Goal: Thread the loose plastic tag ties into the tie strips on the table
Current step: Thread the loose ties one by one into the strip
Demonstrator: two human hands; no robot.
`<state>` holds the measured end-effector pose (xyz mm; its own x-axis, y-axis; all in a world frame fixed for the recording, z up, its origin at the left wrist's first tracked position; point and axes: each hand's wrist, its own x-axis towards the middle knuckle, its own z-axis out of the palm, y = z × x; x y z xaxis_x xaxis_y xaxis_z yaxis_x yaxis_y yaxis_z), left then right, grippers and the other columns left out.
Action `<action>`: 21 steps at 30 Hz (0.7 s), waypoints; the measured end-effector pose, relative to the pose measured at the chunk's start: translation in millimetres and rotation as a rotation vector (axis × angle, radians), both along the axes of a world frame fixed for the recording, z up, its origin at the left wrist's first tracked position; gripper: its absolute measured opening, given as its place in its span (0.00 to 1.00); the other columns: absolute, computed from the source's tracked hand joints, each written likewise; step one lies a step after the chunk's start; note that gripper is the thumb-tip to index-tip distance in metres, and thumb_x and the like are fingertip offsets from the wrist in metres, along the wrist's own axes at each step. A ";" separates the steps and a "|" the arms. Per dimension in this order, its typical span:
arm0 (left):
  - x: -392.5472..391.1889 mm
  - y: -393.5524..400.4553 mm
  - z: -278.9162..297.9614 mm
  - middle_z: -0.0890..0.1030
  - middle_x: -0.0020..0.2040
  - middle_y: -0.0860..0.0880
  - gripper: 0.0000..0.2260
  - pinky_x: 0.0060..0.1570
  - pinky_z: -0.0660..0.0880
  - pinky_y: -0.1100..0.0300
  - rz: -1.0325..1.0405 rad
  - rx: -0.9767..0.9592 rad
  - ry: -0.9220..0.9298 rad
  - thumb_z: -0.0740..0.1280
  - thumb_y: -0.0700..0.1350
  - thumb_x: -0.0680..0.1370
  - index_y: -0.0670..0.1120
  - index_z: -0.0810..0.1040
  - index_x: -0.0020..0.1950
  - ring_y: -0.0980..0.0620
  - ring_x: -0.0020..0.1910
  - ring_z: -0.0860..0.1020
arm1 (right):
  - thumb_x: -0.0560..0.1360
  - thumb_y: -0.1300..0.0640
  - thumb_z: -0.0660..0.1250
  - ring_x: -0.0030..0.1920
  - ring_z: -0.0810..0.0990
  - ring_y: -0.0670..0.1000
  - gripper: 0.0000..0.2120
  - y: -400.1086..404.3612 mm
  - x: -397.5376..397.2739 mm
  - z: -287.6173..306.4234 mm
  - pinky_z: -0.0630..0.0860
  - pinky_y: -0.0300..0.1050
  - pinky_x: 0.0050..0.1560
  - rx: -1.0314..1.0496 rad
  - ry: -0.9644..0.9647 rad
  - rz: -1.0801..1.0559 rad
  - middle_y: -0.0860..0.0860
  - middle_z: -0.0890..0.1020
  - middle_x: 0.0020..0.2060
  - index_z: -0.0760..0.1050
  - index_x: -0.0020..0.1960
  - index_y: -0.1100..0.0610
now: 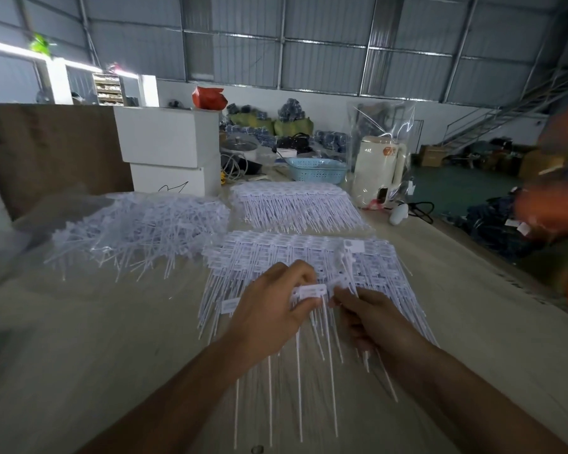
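The left hand (273, 306) pinches a small white rectangular plastic tag tie (310, 291) by its flat head, fingers curled round it, its thin tail hanging down toward the person. Just to the right of that pinch, the right hand (371, 319) has its fingertips (336, 298) curled and closed on a second thin white plastic tie (343, 273) whose strand rises away from the hand to a small square head. The two hands almost meet, fingertip to fingertip.

Directly under and beyond the pinch lies the near stack of white plastic tie strips (295, 253), their printed heads lined up in a row on the far side and their long tails fanned toward the person, some reaching past both wrists. Further beyond it sits a second, similar stack of white tie strips (292, 201). To the left of the pinch, well apart, is a loose tangled heap of white plastic tag ties (138, 227). All rest on the pale wooden table (79, 339).

Past the far stack stand a light blue perforated plastic basket (317, 170) and, to its right, a cream electric kettle (379, 172). Two stacked white boxes (171, 149) stand far left of these.
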<state>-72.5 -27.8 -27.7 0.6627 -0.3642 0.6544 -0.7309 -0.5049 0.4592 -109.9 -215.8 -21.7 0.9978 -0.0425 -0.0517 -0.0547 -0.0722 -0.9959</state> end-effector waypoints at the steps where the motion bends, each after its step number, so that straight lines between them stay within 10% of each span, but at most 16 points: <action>1: -0.7 -1.8 -0.6 0.78 0.46 0.54 0.14 0.43 0.76 0.53 -0.010 0.000 0.001 0.74 0.50 0.75 0.58 0.70 0.52 0.54 0.45 0.78 | 0.81 0.49 0.64 0.25 0.61 0.45 0.14 1.5 -0.2 0.4 0.57 0.38 0.24 0.039 0.006 0.005 0.47 0.64 0.26 0.77 0.43 0.58; 6: 2.8 -3.1 -7.1 0.76 0.45 0.55 0.13 0.38 0.68 0.65 -0.013 0.032 -0.027 0.73 0.52 0.75 0.58 0.68 0.50 0.58 0.42 0.73 | 0.80 0.41 0.64 0.25 0.61 0.46 0.16 5.6 -6.7 3.8 0.57 0.39 0.26 0.052 0.047 0.155 0.47 0.66 0.27 0.76 0.41 0.53; 14: 7.9 4.5 -11.1 0.76 0.49 0.59 0.06 0.45 0.76 0.56 -0.137 0.028 0.063 0.64 0.57 0.78 0.59 0.70 0.53 0.58 0.51 0.76 | 0.81 0.48 0.63 0.25 0.59 0.47 0.17 9.4 -6.2 2.8 0.54 0.39 0.25 -0.011 -0.025 0.105 0.49 0.64 0.26 0.73 0.36 0.53; 21: 15.5 10.4 -16.6 0.78 0.50 0.61 0.22 0.42 0.72 0.67 -0.163 0.084 0.176 0.67 0.42 0.74 0.63 0.66 0.61 0.58 0.50 0.77 | 0.82 0.53 0.64 0.25 0.57 0.46 0.13 0.3 -4.4 3.0 0.53 0.38 0.24 -0.039 0.058 0.158 0.49 0.62 0.26 0.75 0.39 0.54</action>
<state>-57.0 -17.4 -44.3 0.6920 -0.5237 0.4968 -0.7180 -0.4288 0.5482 -114.3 -215.5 -18.7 0.9876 0.1115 -0.1110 -0.0971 -0.1231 -0.9876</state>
